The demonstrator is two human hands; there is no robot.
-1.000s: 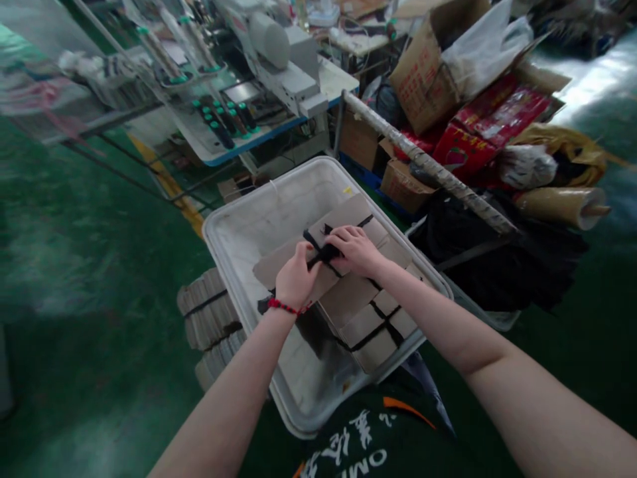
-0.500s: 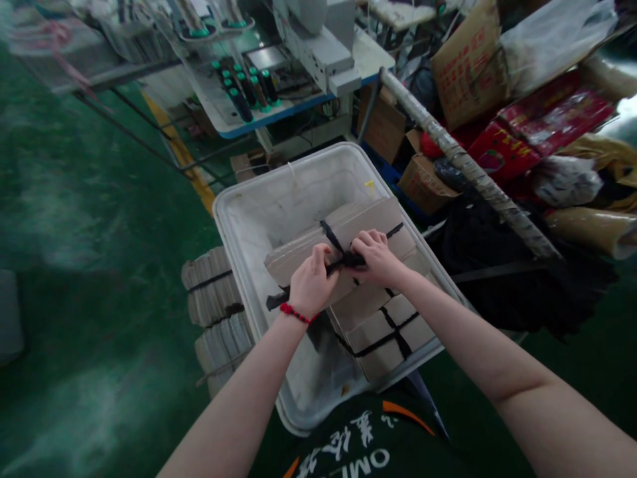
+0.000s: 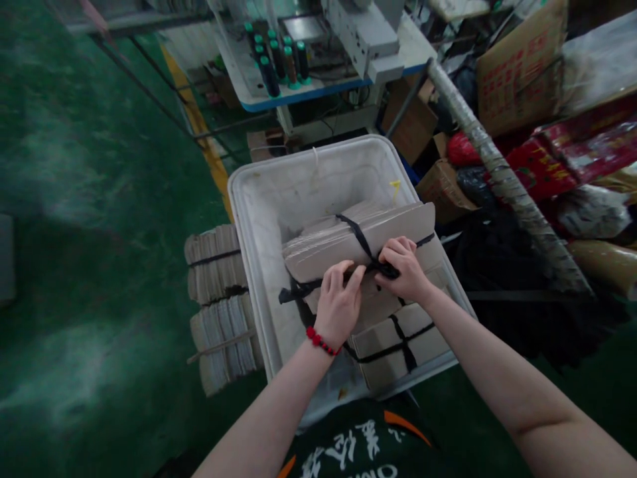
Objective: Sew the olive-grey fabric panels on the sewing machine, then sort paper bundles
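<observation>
My right hand [image 3: 404,271] is closed on the black cloth strip [image 3: 362,236] at its knot, on the near side of a bundle of beige flat pieces [image 3: 318,257]. Left of the knot, my left hand [image 3: 340,302], with a red and black bracelet at the wrist, has its fingers bent over the same strip; its fingertips are partly hidden. The bundle rests tilted in a white plastic bin [image 3: 256,265]. Nearer me in the bin lies another beige bundle [image 3: 381,372], crossed by black strips.
Two tied stacks [image 3: 216,265] stand on the green floor left of the bin. Beyond it is a sewing table [image 3: 259,103] with thread spools [image 3: 271,76]. A wrapped metal rail [image 3: 502,172] runs along the right, beside cardboard boxes [image 3: 520,73] and dark cloth [image 3: 517,285].
My left hand has drawn slightly away from the knot along the strip, while my right hand stays at it. The camera view has shifted, and more of the bundle's layered top edge shows.
</observation>
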